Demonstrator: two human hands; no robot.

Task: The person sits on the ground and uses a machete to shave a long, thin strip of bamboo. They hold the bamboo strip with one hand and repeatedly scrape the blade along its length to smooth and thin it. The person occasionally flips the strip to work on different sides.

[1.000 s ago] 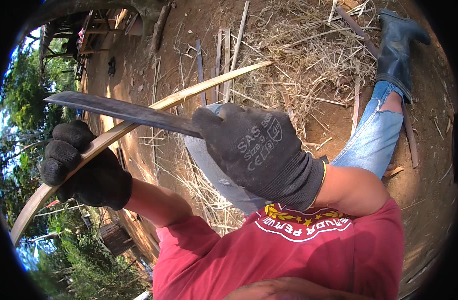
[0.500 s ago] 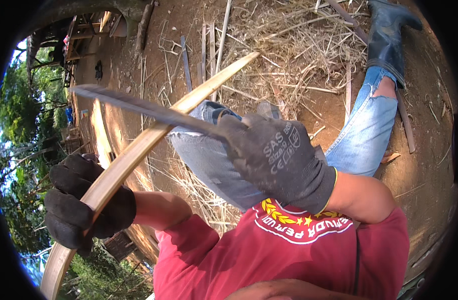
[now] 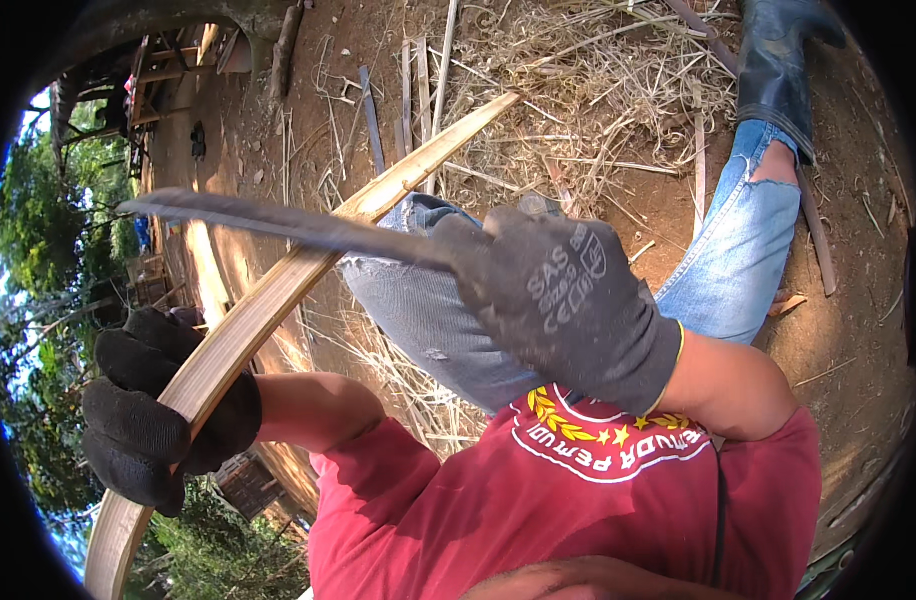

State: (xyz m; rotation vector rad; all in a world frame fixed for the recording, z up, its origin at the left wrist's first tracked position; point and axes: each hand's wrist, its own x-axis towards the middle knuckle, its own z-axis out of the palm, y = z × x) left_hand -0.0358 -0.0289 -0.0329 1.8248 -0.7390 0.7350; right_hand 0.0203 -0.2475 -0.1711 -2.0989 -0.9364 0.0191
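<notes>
brown earth (image 3: 838, 330) strewn with pale shavings (image 3: 598, 105) spreads beyond my grip. from my left hand (image 3: 138, 430), clenched around the wooden strip (image 3: 268, 305), the strip's long axis slants up and rightward to a tapered tip; its other end drops below that fist. my right hand (image 3: 568, 310), grasping the long blade (image 3: 248, 222), is nearer the tip, its back turned up. leftward from it, the blade crosses over the strip; whether they touch, i cannot tell.
</notes>
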